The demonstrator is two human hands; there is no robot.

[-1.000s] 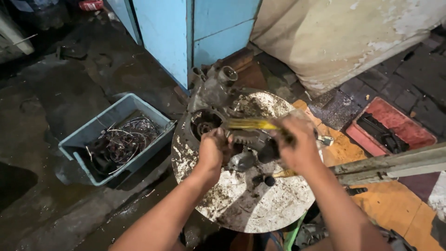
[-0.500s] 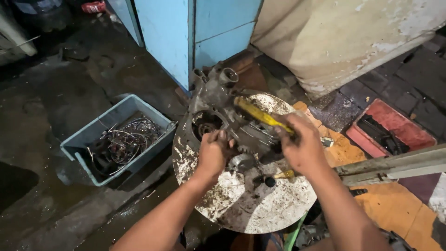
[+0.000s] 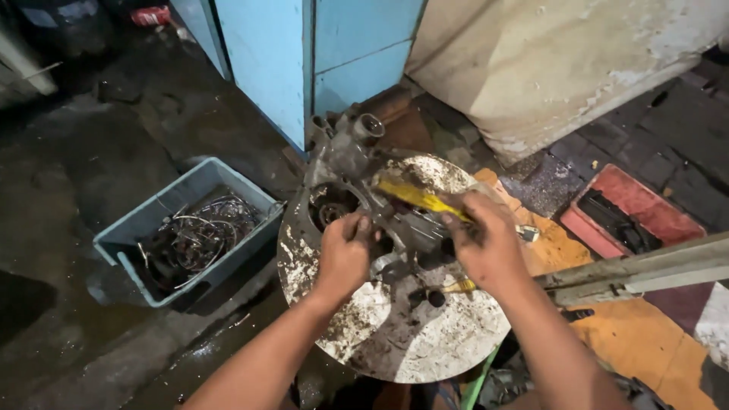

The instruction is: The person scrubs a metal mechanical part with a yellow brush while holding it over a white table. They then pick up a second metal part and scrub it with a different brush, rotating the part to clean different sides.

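A grimy metal engine casing (image 3: 351, 171) lies on a round, dirt-streaked white table top (image 3: 425, 334). My left hand (image 3: 344, 254) is closed on the casing's near edge, beside a round opening. My right hand (image 3: 486, 243) grips a yellow-handled tool (image 3: 414, 197) whose handle angles up and left across the casing. What the tool's far end touches is hidden by the casing and my fingers. A small dark round part (image 3: 435, 298) and a second yellow-handled tool (image 3: 459, 286) lie on the table just below my right hand.
A grey-blue plastic tub (image 3: 125, 235) with tangled wires stands on the wet dark floor at left. A blue cabinet (image 3: 304, 61) rises behind the table. A red tray (image 3: 653, 209) with black parts sits at right, near a grey metal beam (image 3: 645, 266) and orange flooring.
The yellow tool swung from lying level across the casing to tilting up to the left, then dropped slightly. My left hand stayed on the casing.
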